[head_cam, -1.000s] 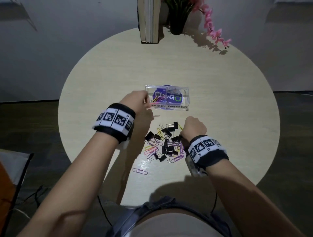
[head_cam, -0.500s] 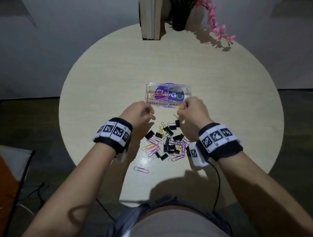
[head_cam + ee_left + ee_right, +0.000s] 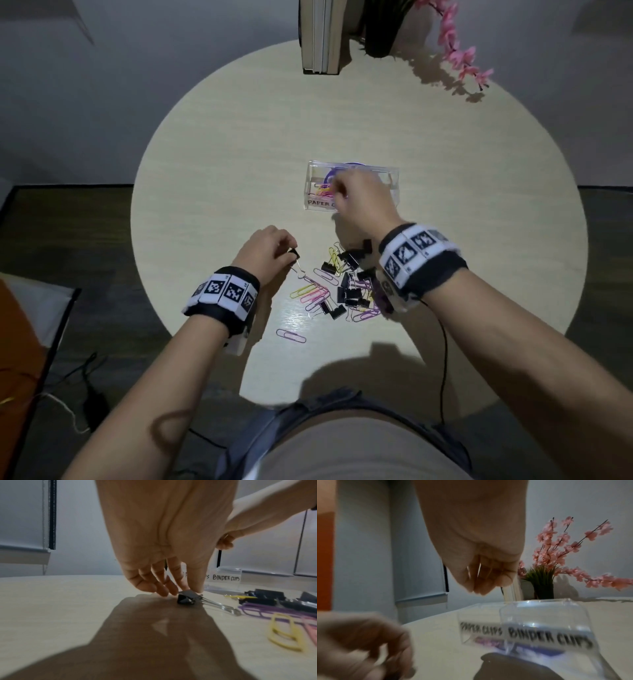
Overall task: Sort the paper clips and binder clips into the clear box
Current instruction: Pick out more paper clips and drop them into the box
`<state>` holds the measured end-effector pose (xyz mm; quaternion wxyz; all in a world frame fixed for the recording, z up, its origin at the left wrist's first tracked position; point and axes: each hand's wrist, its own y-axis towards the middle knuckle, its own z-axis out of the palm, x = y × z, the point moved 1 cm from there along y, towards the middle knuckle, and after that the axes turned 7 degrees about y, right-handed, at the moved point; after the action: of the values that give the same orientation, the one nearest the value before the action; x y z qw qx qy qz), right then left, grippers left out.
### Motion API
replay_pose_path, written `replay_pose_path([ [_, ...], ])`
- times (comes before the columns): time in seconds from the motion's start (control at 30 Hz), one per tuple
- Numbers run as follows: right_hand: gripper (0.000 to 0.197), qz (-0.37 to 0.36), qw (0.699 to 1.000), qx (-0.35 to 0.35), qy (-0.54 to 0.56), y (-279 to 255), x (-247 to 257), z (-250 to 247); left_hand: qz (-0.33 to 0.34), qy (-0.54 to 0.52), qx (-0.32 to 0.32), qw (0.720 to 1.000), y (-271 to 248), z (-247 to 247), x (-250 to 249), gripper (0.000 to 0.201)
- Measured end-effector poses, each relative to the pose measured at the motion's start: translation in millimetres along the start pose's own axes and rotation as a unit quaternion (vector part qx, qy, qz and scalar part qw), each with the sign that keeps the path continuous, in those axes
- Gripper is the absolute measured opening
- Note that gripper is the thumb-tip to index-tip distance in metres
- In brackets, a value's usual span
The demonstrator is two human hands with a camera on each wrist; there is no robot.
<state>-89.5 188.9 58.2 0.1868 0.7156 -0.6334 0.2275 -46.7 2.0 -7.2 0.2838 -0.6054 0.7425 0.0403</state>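
Observation:
The clear box [image 3: 390, 181] stands mid-table with two compartments, labelled for paper clips and for binder clips [image 3: 547, 635]. My right hand [image 3: 337, 192] hovers over the left, paper-clip side with its fingertips bunched downward [image 3: 479, 589]. A thin yellow paper clip [image 3: 226, 536] barely shows in them. Coloured paper clips [image 3: 322, 192] lie inside under it. My left hand [image 3: 291, 251] pinches a black binder clip [image 3: 186, 599] by its body at the left edge of the pile [image 3: 346, 284]. The clip's wire handles trail on the table.
A mixed pile of black binder clips and pink, yellow and purple paper clips lies between my wrists. One purple paper clip [image 3: 291, 335] lies apart, nearer to me. Books [image 3: 320, 34] and a vase of pink flowers [image 3: 459, 51] stand at the round table's far edge.
My right hand has moved from the box's front edge to above its paper-clip side. My left hand has drawn back from the box to the pile and taken hold of a binder clip.

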Motion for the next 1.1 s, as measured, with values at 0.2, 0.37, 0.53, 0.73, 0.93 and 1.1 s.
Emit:
replay_pose_path([
  [0.2, 0.017, 0.085, 0.987, 0.125, -0.062, -49, -18, 46, 0.102, 0.059, -0.014, 0.993, -22, 11, -26, 0.02],
  [0.37, 0.026, 0.164, 0.977, 0.117, -0.064, -48, -30, 51, 0.117, 0.102, 0.025, 0.988, -27, 19, -27, 0.023],
  [0.53, 0.016, 0.158, 0.983, 0.086, -0.039, -51, -33, 40, 0.117, 0.129, 0.051, 0.983, -32, 22, -21, 0.026],
  [0.73, 0.009, 0.095, 0.981, 0.168, 0.01, -76, -14, 52, 0.119, 0.166, 0.029, 0.979, -32, 28, -22, 0.014],
  [0.93, 0.016, 0.083, 0.979, 0.167, -0.081, -79, -3, 65, 0.106, 0.159, 0.008, 0.981, -41, 32, -19, 0.009],
  [1.1, 0.017, 0.12, 0.97, 0.195, -0.085, -79, 7, 70, 0.037, 0.074, 0.066, 0.994, -40, 25, -10, 0.014],
])
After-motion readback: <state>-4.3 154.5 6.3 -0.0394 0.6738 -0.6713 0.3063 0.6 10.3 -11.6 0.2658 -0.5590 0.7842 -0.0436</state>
